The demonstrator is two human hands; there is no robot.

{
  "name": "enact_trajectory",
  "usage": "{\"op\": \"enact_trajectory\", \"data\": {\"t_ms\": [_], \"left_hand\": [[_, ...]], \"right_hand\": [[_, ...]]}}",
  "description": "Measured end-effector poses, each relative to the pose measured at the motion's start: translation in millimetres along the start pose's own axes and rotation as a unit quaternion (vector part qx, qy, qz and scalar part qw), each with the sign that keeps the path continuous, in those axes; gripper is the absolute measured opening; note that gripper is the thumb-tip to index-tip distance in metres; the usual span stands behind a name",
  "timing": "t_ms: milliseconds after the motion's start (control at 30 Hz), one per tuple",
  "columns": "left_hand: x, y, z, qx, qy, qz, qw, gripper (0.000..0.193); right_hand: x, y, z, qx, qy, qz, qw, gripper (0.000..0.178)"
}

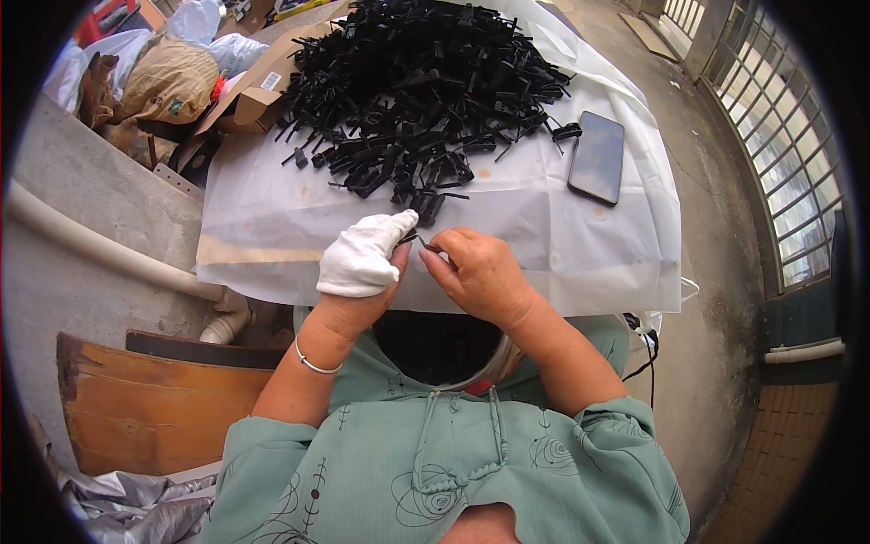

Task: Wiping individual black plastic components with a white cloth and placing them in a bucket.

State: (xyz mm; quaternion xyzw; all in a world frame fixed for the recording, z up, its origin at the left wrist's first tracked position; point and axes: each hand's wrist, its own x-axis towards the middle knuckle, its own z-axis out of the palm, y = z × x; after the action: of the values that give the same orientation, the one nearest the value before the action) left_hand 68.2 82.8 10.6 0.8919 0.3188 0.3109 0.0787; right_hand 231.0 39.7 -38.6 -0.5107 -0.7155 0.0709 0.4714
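A large heap of small black plastic parts point(408, 82) with thin prongs covers the far half of the table. Close to its near edge, my left hand point(362, 257), in a white glove that leaves the thumb bare, is closed on a small black plastic part point(412, 238). My bare right hand point(480, 272) pinches a thin dark end of the part between thumb and forefinger. Both hands meet over the white sheet, fingertips almost touching. Most of the held part is hidden by the fingers.
White plastic sheeting point(544, 245) covers the table. A dark-screened phone point(597, 158) lies at the right. Below the table edge, between my knees, stands a round container point(503, 358) with a dark inside. A cardboard box point(258, 95) and bags point(172, 77) crowd the far left.
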Motion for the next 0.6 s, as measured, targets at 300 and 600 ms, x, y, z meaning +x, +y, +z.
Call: {"op": "enact_trajectory", "data": {"t_ms": [300, 600], "left_hand": [[-26, -1, 7, -0.386, 0.070, -0.157, 0.906, 0.032], [-24, 4, 22, -0.448, 0.058, -0.169, 0.876, 0.022]], "right_hand": [[0, -16, -10, 0.218, -0.013, 0.193, 0.957, 0.017], [-2, -26, -16, 0.072, 0.002, -0.018, 0.997, 0.027]]}}
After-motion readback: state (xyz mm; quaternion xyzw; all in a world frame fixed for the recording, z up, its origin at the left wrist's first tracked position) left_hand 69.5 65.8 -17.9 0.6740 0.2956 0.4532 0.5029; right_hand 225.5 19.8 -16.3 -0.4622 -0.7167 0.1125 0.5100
